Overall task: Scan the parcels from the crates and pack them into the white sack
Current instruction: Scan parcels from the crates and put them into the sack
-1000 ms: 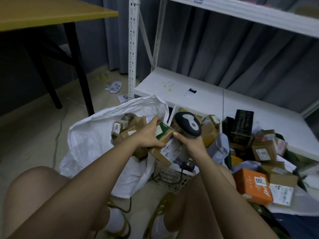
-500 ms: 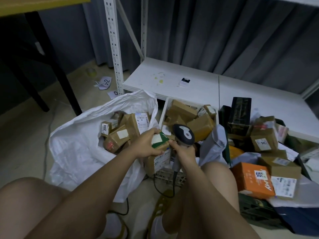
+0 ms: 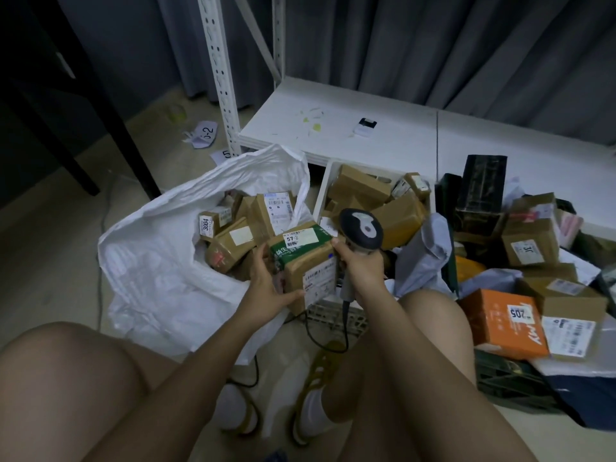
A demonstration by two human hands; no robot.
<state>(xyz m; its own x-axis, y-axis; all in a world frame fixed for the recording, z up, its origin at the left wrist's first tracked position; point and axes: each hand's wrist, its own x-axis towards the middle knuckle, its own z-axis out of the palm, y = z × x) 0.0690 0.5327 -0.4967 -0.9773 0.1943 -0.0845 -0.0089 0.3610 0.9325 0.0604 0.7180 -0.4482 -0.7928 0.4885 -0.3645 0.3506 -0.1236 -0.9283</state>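
My left hand (image 3: 266, 288) grips a brown cardboard parcel with green tape and white labels (image 3: 305, 261) from its left and underside. My right hand (image 3: 358, 268) holds the handle of a grey barcode scanner (image 3: 361, 228), its head just right of the parcel. The parcel hangs between the open white sack (image 3: 153, 261), which holds several brown boxes (image 3: 233, 238), and a white crate (image 3: 321, 191) with more brown parcels (image 3: 360, 185).
A pile of parcels lies at the right, with an orange box (image 3: 500, 323), a black box (image 3: 480, 185) and a dark crate (image 3: 513, 385). A white low shelf (image 3: 333, 128) and its upright post (image 3: 220, 71) stand behind. Black table legs (image 3: 110, 105) are at the left. The scanner's cable (image 3: 320, 341) runs across the floor.
The parcel has turned so its green-taped top and side label face me, with my left hand shifted beneath it. The view has tilted down and closer.
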